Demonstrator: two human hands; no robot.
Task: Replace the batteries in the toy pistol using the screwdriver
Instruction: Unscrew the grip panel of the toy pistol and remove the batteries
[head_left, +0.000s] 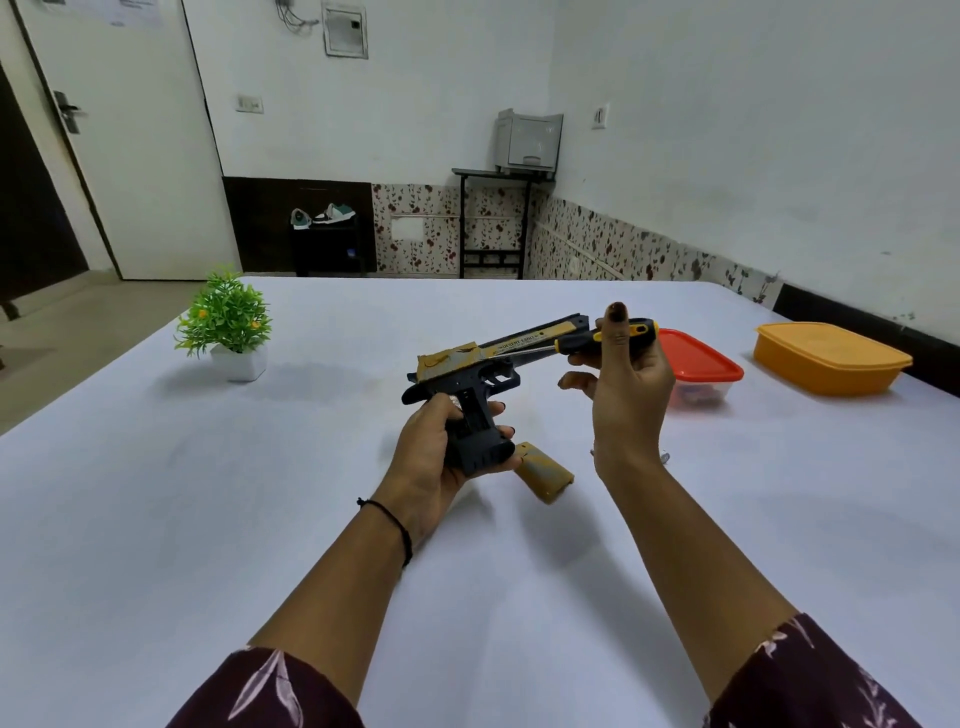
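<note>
Left hand (431, 452): I gripped the toy pistol (483, 382) by its handle, above the table (260, 519). Right hand (628, 384): I clasped the screwdriver (574, 344), its shaft aimed at the frame above the trigger; whether it touched was unclear. A yellow cover (545, 473) lay below on the table, so I judged the pistol partly opened. The next move called for seating the tip squarely.

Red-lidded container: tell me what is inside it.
Through the clear wall of the red-lidded container, small dark and reddish items show, too blurred to identify. The right hand covers its left end.
</note>
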